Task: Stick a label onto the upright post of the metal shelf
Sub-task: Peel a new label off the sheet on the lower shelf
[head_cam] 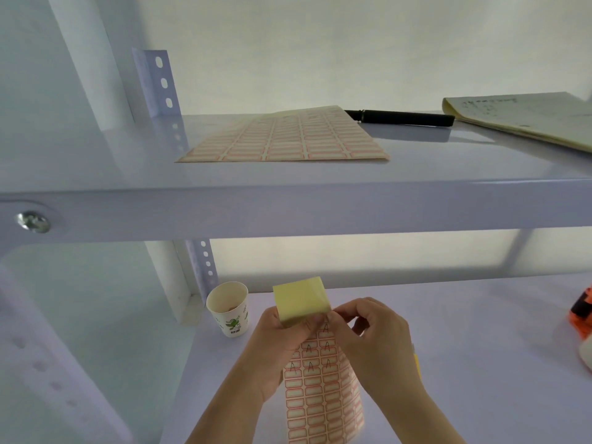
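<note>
Head view. Two hands, two label sheets, one paper cup, one black pen, one notepad and one orange object are counted on a two-tier metal shelf (288, 213).

The left hand (282, 350) grips the held label sheet (323, 398) near its top, where the upper part is folded back to show its pale yellow backing. Several labels just below the fold bear a handwritten "A". The right hand (374, 344) is closed in a pinch, thumb and forefinger meeting at the sheet's upper right corner, just beside the left hand's fingertips. Whether a single label is already lifted between them cannot be told. The sheet hangs down between both wrists, over the lower tier.

The rear upright post (160, 88), perforated with oval holes, stands to the upper left, well apart from both hands. A nearer post (48, 363) at the lower left is blurred.

The second label sheet (285, 139) lies flat on the upper tier, with the black pen (400, 117) touching its far right corner and the notepad (525, 120) to the right of that. The paper cup (229, 309) stands upright on the lower tier, near the left hand. The orange object (581, 315) is cut off at the right edge.
</note>
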